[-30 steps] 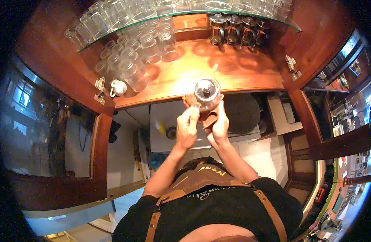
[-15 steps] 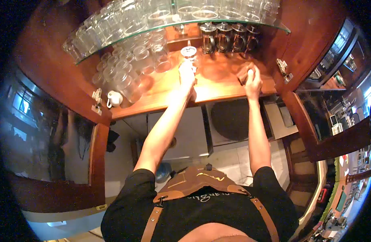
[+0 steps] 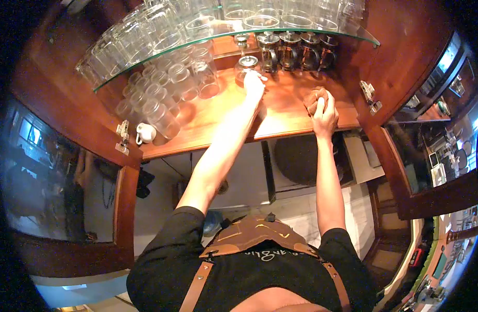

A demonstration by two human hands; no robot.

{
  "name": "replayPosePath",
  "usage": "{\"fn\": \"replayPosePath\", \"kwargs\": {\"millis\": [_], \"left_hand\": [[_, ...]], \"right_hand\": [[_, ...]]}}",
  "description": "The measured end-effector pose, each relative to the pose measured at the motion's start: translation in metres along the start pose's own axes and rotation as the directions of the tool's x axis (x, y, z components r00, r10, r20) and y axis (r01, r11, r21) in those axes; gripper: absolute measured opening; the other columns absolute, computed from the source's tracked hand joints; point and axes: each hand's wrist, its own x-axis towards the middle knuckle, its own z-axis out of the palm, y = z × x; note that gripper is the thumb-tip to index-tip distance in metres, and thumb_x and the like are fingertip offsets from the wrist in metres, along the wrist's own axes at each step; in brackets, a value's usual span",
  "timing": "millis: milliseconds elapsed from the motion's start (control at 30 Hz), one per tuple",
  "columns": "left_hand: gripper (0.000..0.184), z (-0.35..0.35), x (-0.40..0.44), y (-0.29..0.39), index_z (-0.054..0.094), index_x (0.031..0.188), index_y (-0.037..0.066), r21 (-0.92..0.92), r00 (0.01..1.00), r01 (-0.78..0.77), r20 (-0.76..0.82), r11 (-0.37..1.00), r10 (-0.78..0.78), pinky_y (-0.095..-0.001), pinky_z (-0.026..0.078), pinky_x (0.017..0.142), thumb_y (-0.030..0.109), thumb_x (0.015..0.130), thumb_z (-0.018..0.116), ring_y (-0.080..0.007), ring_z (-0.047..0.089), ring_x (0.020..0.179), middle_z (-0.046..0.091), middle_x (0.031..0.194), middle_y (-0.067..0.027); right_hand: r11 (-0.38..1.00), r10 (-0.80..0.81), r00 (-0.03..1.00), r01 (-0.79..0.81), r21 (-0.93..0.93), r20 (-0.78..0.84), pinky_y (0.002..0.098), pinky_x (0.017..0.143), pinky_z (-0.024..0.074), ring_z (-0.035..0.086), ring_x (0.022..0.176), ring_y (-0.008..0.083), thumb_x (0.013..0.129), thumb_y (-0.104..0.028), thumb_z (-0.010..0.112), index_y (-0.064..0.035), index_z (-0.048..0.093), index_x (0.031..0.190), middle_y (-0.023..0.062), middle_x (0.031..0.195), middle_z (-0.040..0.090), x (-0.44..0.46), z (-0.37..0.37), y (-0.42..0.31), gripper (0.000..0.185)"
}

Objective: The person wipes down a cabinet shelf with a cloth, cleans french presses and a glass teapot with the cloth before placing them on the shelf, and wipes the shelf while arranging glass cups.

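My left hand [image 3: 254, 87] is closed at the near side of a clear glass pot with a shiny metal lid [image 3: 248, 62], on the wooden shelf. Bright light washes out its fingers, and the hand hides the pot's lower part. To the right, my right hand [image 3: 323, 112] grips a crumpled brown cloth [image 3: 315, 99] against the shelf board. Behind the hands, several French presses [image 3: 289, 50] with black handles stand in a row at the back, just right of the glass pot.
Upside-down-looking glasses [image 3: 161, 88] crowd the shelf's left side. A small white cup [image 3: 145, 133] sits at the left front corner. Overhead, a glass shelf [image 3: 234, 32] carries more glassware. Open cabinet doors [image 3: 125, 203] flank me, with metal hinges [image 3: 370, 97] on the frame.
My left hand and the lidded glass pot have shifted slightly right and back, towards the French presses. My right hand has moved a little left with the cloth.
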Motion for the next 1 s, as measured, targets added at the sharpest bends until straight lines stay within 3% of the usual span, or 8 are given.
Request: {"fn": "replayPosePath", "kwargs": {"millis": [167, 267, 533, 767, 833, 900, 967, 1000], "left_hand": [[0.006, 0.001, 0.016, -0.039, 0.053, 0.094, 0.009, -0.25, 0.995, 0.031, 0.096, 0.968, -0.007, -0.0258, 0.047, 0.047, 0.01, 0.099, 0.051, -0.0165, 0.062, 0.07, 0.054, 0.079, -0.0035], [0.024, 0.011, 0.011, -0.039, 0.053, 0.106, 0.01, -0.116, 0.996, 0.069, 0.064, 0.991, -0.061, -0.0291, 0.046, 0.041, 0.033, 0.104, 0.048, -0.0164, 0.059, 0.052, 0.066, 0.091, -0.0058], [0.039, 0.013, -0.006, 0.015, 0.051, 0.122, -0.003, -0.137, 0.947, 0.32, 0.046, 0.937, -0.317, -0.0328, 0.045, 0.031, 0.026, 0.099, 0.058, -0.0345, 0.072, 0.063, 0.066, 0.102, -0.0162], [0.033, -0.012, -0.045, 0.051, 0.053, 0.122, 0.0, -0.195, 0.964, 0.222, -0.103, 0.955, -0.245, -0.0294, 0.044, 0.031, 0.022, 0.098, 0.06, -0.0201, 0.064, 0.051, 0.061, 0.094, -0.0123], [0.035, -0.021, -0.094, 0.082, 0.055, 0.125, 0.005, -0.098, 0.97, 0.197, -0.128, 0.976, -0.209, -0.0287, 0.047, 0.042, 0.024, 0.097, 0.063, -0.0167, 0.064, 0.063, 0.063, 0.097, -0.0105], [0.036, -0.037, -0.117, 0.096, 0.054, 0.127, 0.005, 0.007, 0.97, 0.234, -0.07, 0.972, -0.233, -0.0302, 0.051, 0.049, 0.024, 0.097, 0.063, -0.0171, 0.064, 0.069, 0.064, 0.101, -0.0108], [0.035, -0.048, -0.136, 0.087, 0.056, 0.125, 0.005, 0.348, 0.998, -0.06, -0.003, 0.936, 0.065, -0.0325, 0.054, 0.067, 0.023, 0.097, 0.064, -0.0196, 0.064, 0.079, 0.064, 0.108, -0.0115], [0.031, -0.051, -0.152, 0.105, 0.058, 0.122, 0.003, 0.372, 0.98, -0.189, 0.01, 0.909, 0.199, -0.0354, 0.054, 0.079, 0.02, 0.097, 0.062, -0.0218, 0.065, 0.085, 0.064, 0.11, -0.014]], "right_hand": [[1.0, 0.014, 1.0, -0.013, -0.012, 0.015, 0.0454, 0.09, 0.0528, 0.067, 0.105, 0.0399, 0.1, -0.024, 0.051, -0.0061, 0.06, 0.127, 0.0213, 0.115, 0.069, 0.0, -0.001, -0.003, 0.033], [1.0, 0.013, 1.0, -0.013, -0.027, 0.021, 0.0458, 0.09, 0.0523, 0.067, 0.105, 0.0398, 0.1, -0.026, 0.051, -0.0071, 0.061, 0.127, 0.0208, 0.115, 0.069, 0.0, -0.003, -0.009, 0.035], [0.997, 0.064, 0.998, -0.063, -0.033, 0.027, 0.045, 0.092, 0.0515, 0.066, 0.108, 0.0388, 0.1, -0.027, 0.052, -0.0042, 0.06, 0.129, 0.0208, 0.117, 0.069, -0.001, 0.001, -0.001, 0.038], [0.99, -0.134, 0.99, 0.136, 0.025, -0.049, 0.0403, 0.091, 0.0508, 0.064, 0.105, 0.03, 0.104, -0.026, 0.047, -0.0021, 0.061, 0.131, 0.0171, 0.121, 0.062, 0.006, -0.001, 0.02, 0.038], [0.923, 0.216, 0.975, -0.186, 0.337, -0.054, 0.0366, 0.094, 0.0488, 0.06, 0.106, 0.0234, 0.105, -0.027, 0.045, -0.0038, 0.059, 0.134, 0.0121, 0.124, 0.058, 0.006, -0.003, 0.005, 0.039], [0.712, 0.131, 0.989, -0.145, 0.687, 0.072, 0.0356, 0.092, 0.0492, 0.061, 0.104, 0.022, 0.105, -0.027, 0.044, -0.0052, 0.06, 0.131, 0.0105, 0.125, 0.058, 0.006, 0.006, -0.001, 0.038], [0.811, -0.177, 0.983, 0.169, 0.56, -0.04, 0.0407, 0.091, 0.0494, 0.062, 0.103, 0.0272, 0.102, -0.024, 0.048, -0.0018, 0.062, 0.123, 0.0158, 0.121, 0.062, -0.009, 0.045, -0.03, 0.034], [0.875, -0.359, 0.916, 0.265, 0.404, 0.176, 0.0426, 0.094, 0.0476, 0.06, 0.107, 0.0299, 0.099, -0.023, 0.05, -0.001, 0.062, 0.122, 0.0181, 0.121, 0.062, -0.022, 0.05, -0.054, 0.033]]}}
